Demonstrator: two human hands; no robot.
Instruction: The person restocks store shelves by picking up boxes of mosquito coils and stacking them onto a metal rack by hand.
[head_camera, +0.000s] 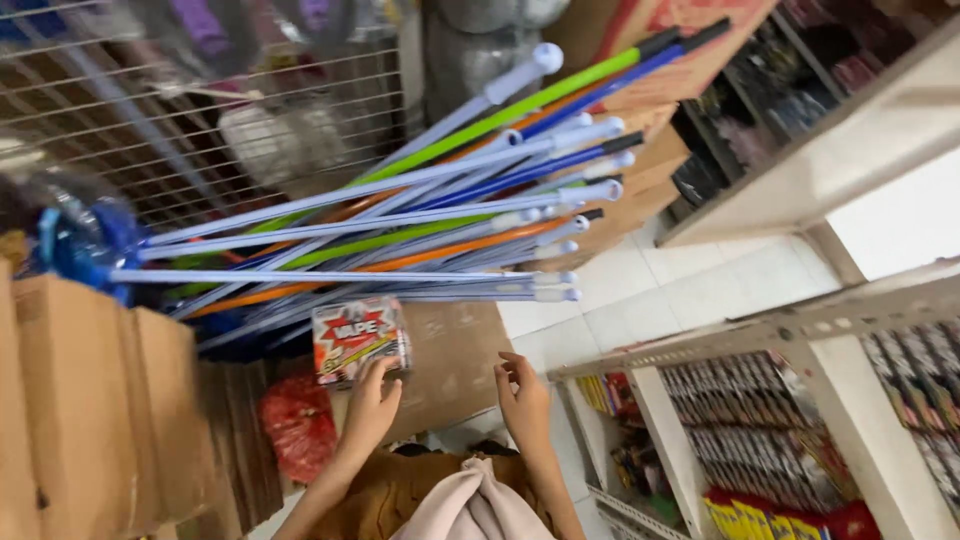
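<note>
From the head view it was a pretty cramped aisle. The only open room was the strip of white tile floor (640, 290), boxed in by a white shelf unit (800, 330) packed with small packets on the right and stacked cardboard boxes (90, 400) on the left.

Straight ahead a bundle of long mop handles (400, 215) leaned across at a slant, capped tips aimed right and up, blocking most of the space above the hands. A wire grid panel (200, 110) stood behind them, and a red mesh bag (298, 425) sat low by the boxes.

The left hand (370, 405) gripped a small red-and-white printed pack (358, 338) from below, just under the handles, long side running roughly left-right, slightly tilted. The right hand (525, 400) held nothing, fingers loosely curled, near a flat brown carton (455, 365).
</note>
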